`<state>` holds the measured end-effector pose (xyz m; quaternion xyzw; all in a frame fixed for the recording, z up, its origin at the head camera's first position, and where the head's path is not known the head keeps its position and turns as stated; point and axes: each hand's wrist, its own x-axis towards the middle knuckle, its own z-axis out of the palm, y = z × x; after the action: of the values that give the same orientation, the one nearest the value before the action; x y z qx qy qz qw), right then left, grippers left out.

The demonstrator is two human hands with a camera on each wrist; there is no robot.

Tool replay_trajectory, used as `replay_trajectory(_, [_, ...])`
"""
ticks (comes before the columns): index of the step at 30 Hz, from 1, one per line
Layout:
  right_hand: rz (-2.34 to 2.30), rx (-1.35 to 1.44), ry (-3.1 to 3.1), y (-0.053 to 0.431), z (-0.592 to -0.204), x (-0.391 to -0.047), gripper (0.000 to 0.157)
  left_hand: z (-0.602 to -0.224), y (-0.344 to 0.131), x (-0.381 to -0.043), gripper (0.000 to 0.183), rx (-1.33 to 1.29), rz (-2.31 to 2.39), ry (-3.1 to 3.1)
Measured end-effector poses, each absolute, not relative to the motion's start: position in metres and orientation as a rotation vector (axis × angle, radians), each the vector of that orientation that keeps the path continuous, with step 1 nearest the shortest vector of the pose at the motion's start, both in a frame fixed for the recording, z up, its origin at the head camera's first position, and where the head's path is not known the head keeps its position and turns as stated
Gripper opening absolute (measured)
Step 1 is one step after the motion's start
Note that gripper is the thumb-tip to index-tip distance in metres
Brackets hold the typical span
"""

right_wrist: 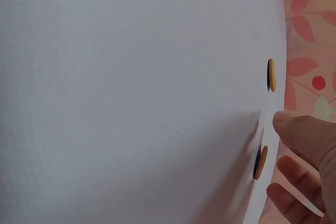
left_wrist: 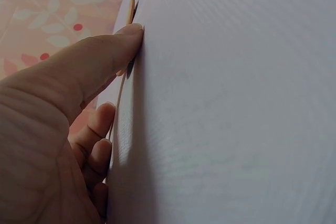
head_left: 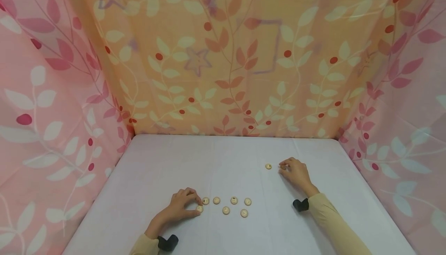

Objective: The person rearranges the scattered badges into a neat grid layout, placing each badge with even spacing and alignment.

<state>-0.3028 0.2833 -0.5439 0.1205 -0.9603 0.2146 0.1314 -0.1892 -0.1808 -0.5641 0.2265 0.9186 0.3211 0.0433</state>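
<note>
At the left end of a group of small round wooden discs, my left hand (head_left: pixel 182 204) pinches one wooden disc (head_left: pixel 199 209) between thumb and fingers. In the left wrist view the thumb (left_wrist: pixel 118 48) covers most of that disc. Another disc (head_left: pixel 206 200) with a dark mark lies right beside the fingertips. Farther back, my right hand (head_left: pixel 295 173) hovers over a disc (head_left: pixel 283 167) that its fingers partly hide. The right wrist view shows that disc (right_wrist: pixel 261 162) on the table, apart from the loosely spread fingers. A marked disc (head_left: pixel 268 166) lies just left of this hand.
Several more wooden discs, among them one disc (head_left: pixel 226 210), lie in loose rows on the white-covered table (head_left: pixel 156 162). Leaf-patterned curtains (head_left: pixel 223 73) enclose the table at the back and both sides. A black strap piece (head_left: pixel 168 243) sits at each wrist.
</note>
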Motion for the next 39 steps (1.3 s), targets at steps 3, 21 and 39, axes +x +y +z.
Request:
replay_trajectory(3, [0.620, 0.361, -2.770, 0.279, -0.542, -0.299, 0.023, -0.564, -0.181, -0.189, 0.019, 0.686, 0.989, 2.813])
replay_trajectory(21, [0.615, 0.590, -2.648, 0.250, -0.543, -0.277, 0.020, -0.565, -0.181, -0.190, 0.018, 0.695, 1.007, 2.815])
replay_trajectory(39, [0.589, 0.717, -2.691, 0.219, -0.549, -0.253, 0.019, -0.565, -0.181, -0.188, 0.019, 0.708, 1.001, 2.834])
